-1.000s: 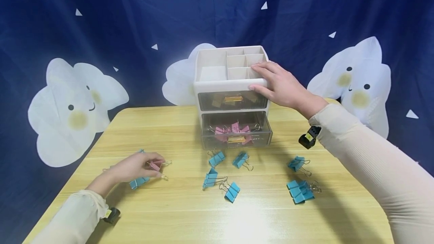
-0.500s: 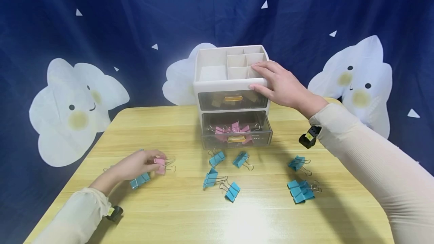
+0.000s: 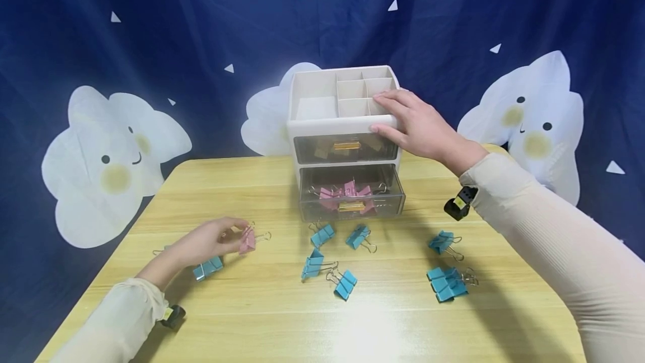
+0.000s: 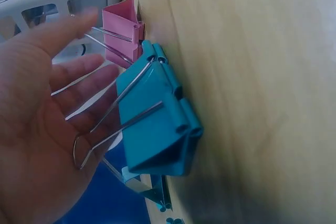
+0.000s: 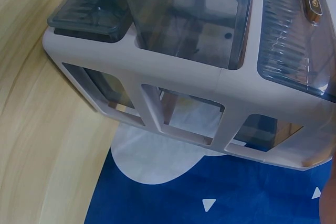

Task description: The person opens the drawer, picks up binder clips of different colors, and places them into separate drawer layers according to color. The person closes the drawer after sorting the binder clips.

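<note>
Movement at left: left hand [image 3: 199,248] pinches pink clip [image 3: 247,241], shifted rightward since a second ago, so closer to pulled-out drawer [image 3: 385,206] of white organizer [image 3: 322,127]. Right hand [image 3: 425,130] unmoved, outstretched on its corner, apparently steadying.

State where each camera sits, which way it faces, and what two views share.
Head: worn on the head, looks forward and down at the table and drawer unit; left hand, right hand and sleeves show.
Left wrist: worn there, looks toward a teal clip; palm and fingers show.
Right wrist: worn there, faces the drawer unit's side; a sliver of skin shows.
Head and left wrist share the pink clip.
</note>
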### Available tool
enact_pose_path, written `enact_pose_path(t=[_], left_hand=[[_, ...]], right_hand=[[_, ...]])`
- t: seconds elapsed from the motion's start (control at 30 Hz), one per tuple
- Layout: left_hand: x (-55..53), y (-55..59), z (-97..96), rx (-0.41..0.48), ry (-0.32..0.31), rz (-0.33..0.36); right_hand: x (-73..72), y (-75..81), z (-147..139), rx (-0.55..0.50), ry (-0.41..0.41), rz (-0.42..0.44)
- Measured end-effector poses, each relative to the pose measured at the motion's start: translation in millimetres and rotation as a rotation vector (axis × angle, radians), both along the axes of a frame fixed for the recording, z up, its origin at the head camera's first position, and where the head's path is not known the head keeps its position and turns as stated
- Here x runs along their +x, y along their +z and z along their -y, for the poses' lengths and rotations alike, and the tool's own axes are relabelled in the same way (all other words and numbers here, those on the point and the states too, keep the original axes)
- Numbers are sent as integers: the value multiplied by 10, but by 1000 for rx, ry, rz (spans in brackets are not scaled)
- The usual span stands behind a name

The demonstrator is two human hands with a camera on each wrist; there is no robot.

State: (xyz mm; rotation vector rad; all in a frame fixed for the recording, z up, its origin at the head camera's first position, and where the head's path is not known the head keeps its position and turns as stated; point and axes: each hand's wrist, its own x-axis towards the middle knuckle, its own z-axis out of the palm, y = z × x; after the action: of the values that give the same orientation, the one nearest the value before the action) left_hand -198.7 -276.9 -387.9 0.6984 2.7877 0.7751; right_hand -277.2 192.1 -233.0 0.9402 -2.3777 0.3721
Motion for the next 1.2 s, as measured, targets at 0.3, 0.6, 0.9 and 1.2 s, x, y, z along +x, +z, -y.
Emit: enact_pose_path(t=[0.3,0.6,0.9,1.2], left_hand=[[-25,-44,-113,-120,11,-99],[-16,89,-166,-60,14,-86],[-23,388,-274,-37,-23,-215],[31,785,-471,-27,-16,-296]], right_hand=[[6,-11,2,-3,0,5],[-6,-6,-3,-3,4,0],[-6,-8,-6,4,-4,17],[-4,-2,-1,6,-2,8]])
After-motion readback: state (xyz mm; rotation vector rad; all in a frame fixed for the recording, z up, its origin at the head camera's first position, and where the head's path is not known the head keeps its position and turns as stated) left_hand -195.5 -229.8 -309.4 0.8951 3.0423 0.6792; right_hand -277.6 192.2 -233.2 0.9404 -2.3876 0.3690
